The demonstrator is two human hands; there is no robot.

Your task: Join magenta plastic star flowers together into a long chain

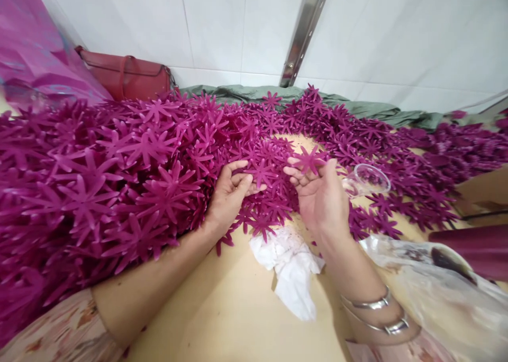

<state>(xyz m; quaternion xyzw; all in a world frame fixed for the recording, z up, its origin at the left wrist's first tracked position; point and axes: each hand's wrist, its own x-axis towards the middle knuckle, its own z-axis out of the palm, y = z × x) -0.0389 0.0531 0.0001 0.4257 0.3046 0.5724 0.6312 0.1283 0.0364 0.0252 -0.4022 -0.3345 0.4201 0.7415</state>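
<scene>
A great heap of magenta star-shaped fabric flower pieces (pixel 103 177) covers the left and back of a tan table (pixel 222 304). My left hand (pixel 230 195) rests at the heap's edge with its fingers curled on one flower piece (pixel 260 174). Beside it, my right hand (pixel 319 192) pinches another magenta flower piece (pixel 309 160) between thumb and fingertips. Two silver bangles (pixel 377 314) sit on my right wrist.
A crumpled white cloth (pixel 291 269) lies on the table between my forearms. A clear plastic cup (pixel 365 181) lies tipped just right of my right hand. A clear plastic bag (pixel 432 282) is at lower right. A red handbag (pixel 127 76) stands against the tiled wall.
</scene>
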